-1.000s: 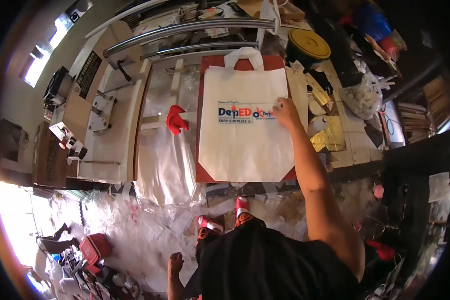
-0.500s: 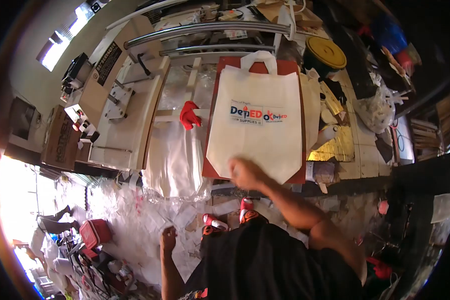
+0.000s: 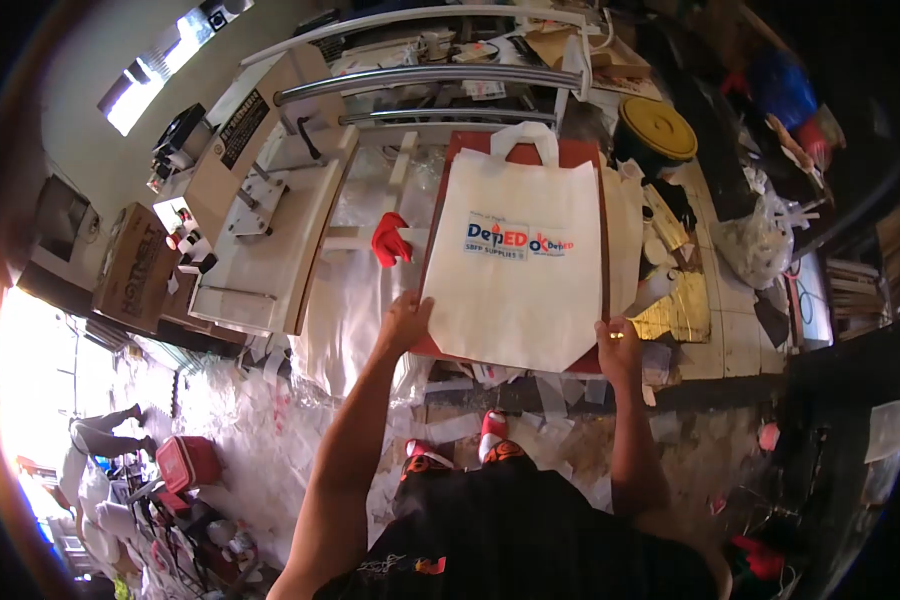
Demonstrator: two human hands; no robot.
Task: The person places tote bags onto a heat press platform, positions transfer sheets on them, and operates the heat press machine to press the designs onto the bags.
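A white bag (image 3: 515, 300) with a printed logo and two loop handles lies flat on a red board (image 3: 455, 160). Its handles point away from me. My left hand (image 3: 407, 320) is closed at the bag's lower left edge, fingers pinching the side. At the lower right edge, my right hand (image 3: 618, 338) pinches the bag's other side between thumb and fingers. To the left of the board, a red cloth (image 3: 391, 240) rests on a white frame bar above clear plastic sheeting (image 3: 350, 320).
A press machine (image 3: 270, 200) with metal rails (image 3: 430, 75) stands left and behind. A yellow-lidded bucket (image 3: 657, 128), a gold sheet (image 3: 678, 308) and a plastic bag of scraps (image 3: 755, 235) are at the right. A red cooler (image 3: 188, 463) stands on the littered floor.
My left hand has risen from beside my body to the bag's left edge. My right hand has moved from the print, across the bag's bottom, to its lower right edge.
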